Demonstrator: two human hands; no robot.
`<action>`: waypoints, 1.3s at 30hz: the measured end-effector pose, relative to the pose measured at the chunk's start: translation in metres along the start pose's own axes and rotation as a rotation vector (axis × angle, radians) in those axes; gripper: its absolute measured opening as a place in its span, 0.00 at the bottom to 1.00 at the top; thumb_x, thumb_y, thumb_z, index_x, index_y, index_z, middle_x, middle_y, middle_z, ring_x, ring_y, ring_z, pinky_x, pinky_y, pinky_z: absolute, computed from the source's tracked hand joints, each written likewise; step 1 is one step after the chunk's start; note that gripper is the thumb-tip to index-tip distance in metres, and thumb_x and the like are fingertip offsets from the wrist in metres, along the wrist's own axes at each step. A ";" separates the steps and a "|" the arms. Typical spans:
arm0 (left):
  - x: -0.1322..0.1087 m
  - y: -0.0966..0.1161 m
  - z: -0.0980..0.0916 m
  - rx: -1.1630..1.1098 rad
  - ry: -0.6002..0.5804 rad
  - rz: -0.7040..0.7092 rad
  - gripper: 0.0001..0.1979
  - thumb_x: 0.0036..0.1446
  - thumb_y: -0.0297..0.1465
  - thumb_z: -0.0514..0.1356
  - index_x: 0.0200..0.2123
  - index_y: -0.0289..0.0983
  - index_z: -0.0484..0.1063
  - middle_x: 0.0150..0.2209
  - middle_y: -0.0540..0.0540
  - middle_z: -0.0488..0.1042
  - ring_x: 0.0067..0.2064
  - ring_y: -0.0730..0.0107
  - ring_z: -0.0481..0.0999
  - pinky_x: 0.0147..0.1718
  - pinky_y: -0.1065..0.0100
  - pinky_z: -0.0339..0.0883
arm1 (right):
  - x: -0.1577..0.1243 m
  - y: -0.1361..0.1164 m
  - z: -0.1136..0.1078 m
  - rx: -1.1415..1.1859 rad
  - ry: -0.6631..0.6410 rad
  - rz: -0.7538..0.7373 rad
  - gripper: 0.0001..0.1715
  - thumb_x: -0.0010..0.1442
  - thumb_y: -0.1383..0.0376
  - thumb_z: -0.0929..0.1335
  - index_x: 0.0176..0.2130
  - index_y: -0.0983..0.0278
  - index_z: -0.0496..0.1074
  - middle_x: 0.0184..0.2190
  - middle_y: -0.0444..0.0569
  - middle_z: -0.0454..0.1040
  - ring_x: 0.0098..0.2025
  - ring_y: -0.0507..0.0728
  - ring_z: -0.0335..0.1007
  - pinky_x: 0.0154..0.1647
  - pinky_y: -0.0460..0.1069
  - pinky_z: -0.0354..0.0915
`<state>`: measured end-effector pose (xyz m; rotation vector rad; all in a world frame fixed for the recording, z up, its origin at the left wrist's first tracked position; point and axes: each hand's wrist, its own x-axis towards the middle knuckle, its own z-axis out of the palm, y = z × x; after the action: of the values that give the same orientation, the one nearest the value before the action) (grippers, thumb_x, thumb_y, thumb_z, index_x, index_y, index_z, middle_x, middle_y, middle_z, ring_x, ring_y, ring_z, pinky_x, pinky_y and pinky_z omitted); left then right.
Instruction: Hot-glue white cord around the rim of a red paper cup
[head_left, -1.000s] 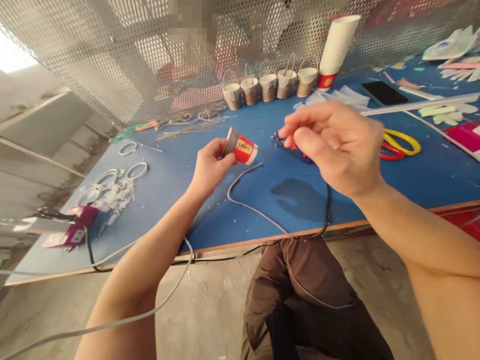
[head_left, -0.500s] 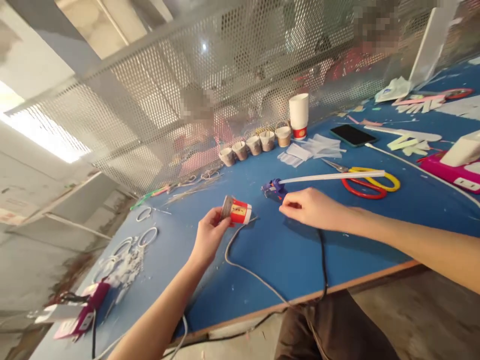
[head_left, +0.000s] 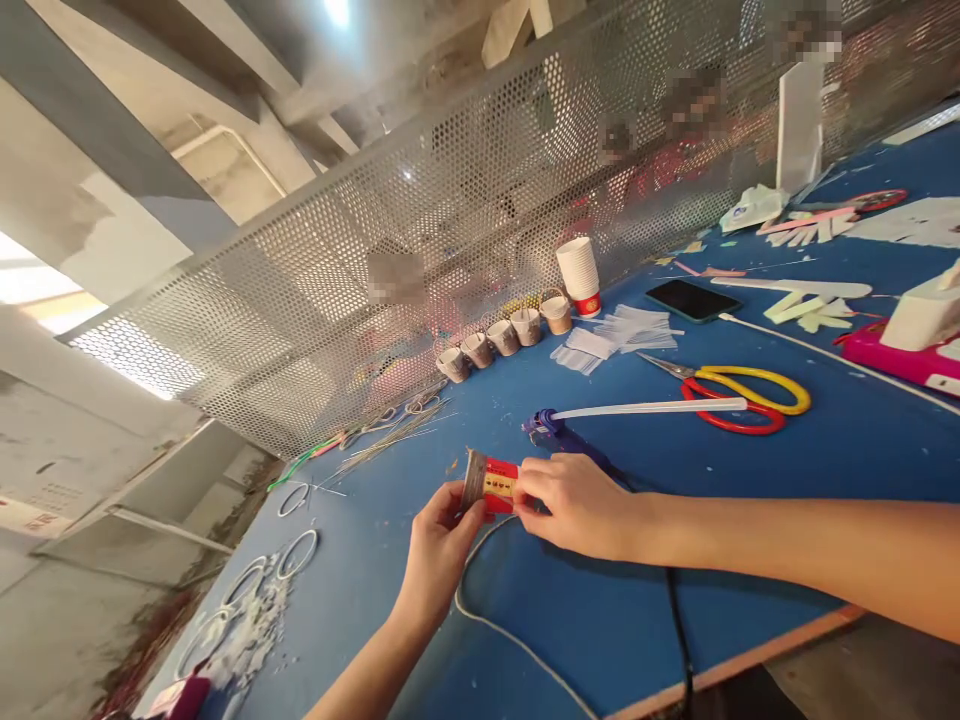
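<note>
A small red paper cup [head_left: 501,484], lying sideways in the air above the table, has grey-brown cord wound around one end. My left hand [head_left: 442,545] grips that wound end between thumb and fingers. At the cup's other end, my right hand [head_left: 574,505] is closed, thumb and fingertips on the cup and covering its white end. A grey cord [head_left: 504,632] runs from beneath the cup toward the table's front edge. Just beyond my right hand lies a blue hot glue gun [head_left: 559,432], a long white glue stick [head_left: 652,408] sticking out of its back.
Several cord-wrapped cups [head_left: 502,338] line the perforated metal screen [head_left: 315,260], beside a stack of paper cups [head_left: 577,270]. White strips [head_left: 622,335], a phone [head_left: 694,299] and red-yellow scissors [head_left: 750,395] lie to the right. White rings [head_left: 298,556] and scraps lie left.
My right hand has moved left from beside the glue gun onto the cup's end. The cup stays in my left hand. The camera view has shifted.
</note>
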<state>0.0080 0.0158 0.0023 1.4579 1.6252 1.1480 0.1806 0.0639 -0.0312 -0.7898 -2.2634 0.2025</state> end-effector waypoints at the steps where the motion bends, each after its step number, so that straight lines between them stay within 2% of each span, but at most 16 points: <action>1: 0.000 -0.001 0.000 -0.006 0.018 0.000 0.07 0.49 0.33 0.62 0.33 0.38 0.76 0.31 0.49 0.79 0.33 0.66 0.77 0.36 0.68 0.71 | -0.002 -0.003 0.001 0.017 -0.011 -0.001 0.05 0.57 0.69 0.67 0.29 0.63 0.73 0.28 0.45 0.75 0.26 0.53 0.70 0.27 0.47 0.57; 5: 0.004 -0.008 0.000 -0.085 0.042 0.003 0.08 0.50 0.35 0.63 0.33 0.38 0.75 0.32 0.49 0.79 0.35 0.66 0.77 0.39 0.66 0.71 | -0.013 -0.008 -0.001 0.043 -0.099 -0.041 0.04 0.58 0.67 0.68 0.31 0.62 0.74 0.31 0.44 0.76 0.27 0.53 0.71 0.27 0.47 0.56; 9: 0.009 -0.018 -0.006 -0.236 0.045 0.016 0.08 0.49 0.35 0.64 0.33 0.38 0.75 0.32 0.49 0.79 0.35 0.67 0.76 0.39 0.67 0.71 | -0.026 0.005 -0.018 0.048 -0.148 -0.024 0.08 0.59 0.64 0.67 0.28 0.61 0.74 0.28 0.43 0.76 0.26 0.53 0.70 0.27 0.47 0.55; 11: 0.012 -0.021 -0.011 -0.270 0.054 0.015 0.09 0.48 0.34 0.64 0.33 0.37 0.76 0.33 0.48 0.79 0.35 0.67 0.76 0.39 0.67 0.71 | -0.031 0.020 -0.030 0.020 -0.126 0.067 0.14 0.60 0.62 0.66 0.23 0.61 0.71 0.22 0.43 0.74 0.24 0.53 0.69 0.26 0.48 0.54; 13: 0.015 -0.022 -0.014 -0.277 0.063 0.010 0.09 0.48 0.34 0.64 0.33 0.37 0.76 0.33 0.48 0.79 0.36 0.67 0.76 0.40 0.67 0.71 | -0.031 0.037 -0.040 -0.035 -0.088 0.219 0.20 0.60 0.59 0.65 0.19 0.61 0.68 0.19 0.44 0.72 0.22 0.54 0.68 0.25 0.48 0.53; 16: 0.018 -0.023 -0.016 -0.267 0.082 0.011 0.09 0.47 0.33 0.65 0.33 0.37 0.76 0.32 0.49 0.79 0.35 0.69 0.76 0.39 0.69 0.70 | -0.021 0.057 -0.047 -0.030 -0.028 0.427 0.16 0.55 0.55 0.67 0.22 0.61 0.67 0.20 0.44 0.72 0.22 0.55 0.67 0.22 0.47 0.52; 19: 0.018 -0.022 -0.014 -0.249 0.085 0.015 0.09 0.46 0.33 0.66 0.34 0.37 0.76 0.32 0.49 0.79 0.35 0.69 0.75 0.39 0.69 0.70 | -0.003 0.064 -0.039 0.141 -0.059 0.524 0.11 0.52 0.55 0.69 0.28 0.60 0.69 0.24 0.43 0.73 0.23 0.54 0.67 0.21 0.46 0.55; 23: 0.015 -0.020 -0.011 -0.220 0.051 0.015 0.08 0.48 0.32 0.64 0.34 0.38 0.76 0.32 0.49 0.79 0.35 0.69 0.75 0.39 0.69 0.69 | 0.015 0.062 -0.017 0.267 -0.130 0.559 0.05 0.50 0.63 0.69 0.30 0.60 0.70 0.25 0.42 0.74 0.24 0.54 0.68 0.22 0.45 0.56; 25: 0.015 -0.021 -0.011 -0.211 0.031 0.017 0.07 0.48 0.31 0.64 0.34 0.38 0.76 0.31 0.49 0.79 0.34 0.69 0.75 0.38 0.69 0.70 | 0.018 0.063 -0.008 0.268 -0.136 0.592 0.02 0.49 0.65 0.68 0.28 0.61 0.69 0.21 0.42 0.71 0.22 0.54 0.66 0.21 0.46 0.55; 27: 0.016 -0.023 -0.011 -0.206 0.019 0.015 0.07 0.49 0.31 0.64 0.34 0.38 0.76 0.32 0.49 0.79 0.35 0.69 0.75 0.38 0.68 0.70 | 0.018 0.065 -0.005 0.275 -0.143 0.630 0.04 0.51 0.66 0.66 0.25 0.62 0.69 0.16 0.41 0.67 0.19 0.54 0.64 0.20 0.46 0.54; 32: 0.019 -0.026 -0.012 -0.150 0.015 0.019 0.08 0.50 0.31 0.63 0.35 0.36 0.75 0.33 0.47 0.79 0.35 0.68 0.75 0.38 0.68 0.70 | 0.009 0.052 -0.020 0.420 -0.104 0.586 0.10 0.58 0.61 0.62 0.30 0.61 0.70 0.26 0.43 0.73 0.29 0.54 0.69 0.28 0.45 0.61; 35: 0.019 -0.027 -0.011 -0.115 0.032 0.040 0.09 0.50 0.32 0.62 0.36 0.36 0.75 0.32 0.47 0.79 0.34 0.68 0.75 0.37 0.68 0.70 | 0.002 0.032 -0.031 0.537 -0.133 0.562 0.12 0.59 0.58 0.62 0.30 0.61 0.69 0.23 0.42 0.70 0.24 0.52 0.66 0.24 0.45 0.59; 39: 0.017 -0.026 -0.010 -0.084 0.057 0.095 0.11 0.50 0.32 0.62 0.38 0.36 0.73 0.33 0.47 0.78 0.33 0.68 0.76 0.36 0.68 0.70 | -0.003 0.006 -0.037 0.491 -0.168 0.460 0.10 0.57 0.59 0.64 0.27 0.61 0.66 0.22 0.41 0.70 0.23 0.51 0.62 0.24 0.45 0.56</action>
<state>-0.0140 0.0309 -0.0160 1.4739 1.5406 1.3060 0.2104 0.0638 -0.0085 -1.0311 -2.0149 1.0281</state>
